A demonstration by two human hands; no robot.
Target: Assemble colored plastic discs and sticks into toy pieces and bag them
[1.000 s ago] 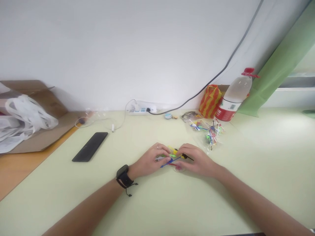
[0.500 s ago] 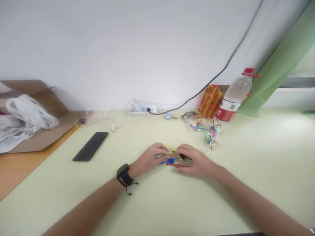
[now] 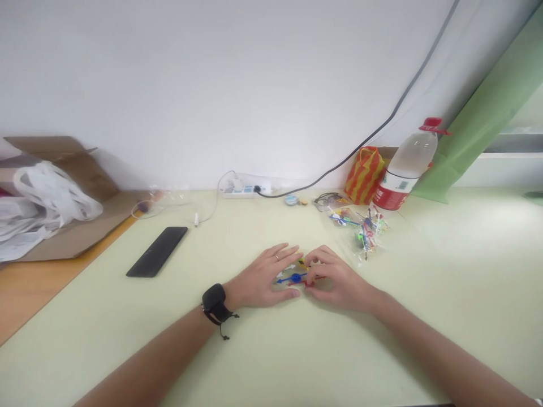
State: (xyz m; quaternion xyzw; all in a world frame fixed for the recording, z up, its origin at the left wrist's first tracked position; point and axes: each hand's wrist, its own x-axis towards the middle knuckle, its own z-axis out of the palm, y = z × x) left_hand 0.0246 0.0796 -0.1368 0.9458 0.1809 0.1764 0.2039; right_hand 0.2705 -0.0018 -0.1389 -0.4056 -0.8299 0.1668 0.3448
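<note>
Person's left hand [image 3: 263, 281] loose, fingers extended, thumb apart, nothing gripped. Blue arrow [image 3: 296, 278] on table [image 3: 271, 356] between hands, just beyond left thumb. Right hand [image 3: 339, 282] curled over red arrow [image 3: 321, 277], fingertips near thumb; cannot tell whether pinching it. White arrow [image 3: 291, 267] by left fingers; yellow piece [image 3: 301, 262] between both hands' fingertips, partly hidden. Table pale green; black slab [image 3: 156, 252] at left, bagged pieces [image 3: 368, 234] at right. Behind: power strip [image 3: 244, 191] against white wall [image 3: 237, 85], bottle [image 3: 401, 169] near green curtain [image 3: 483, 121].
</note>
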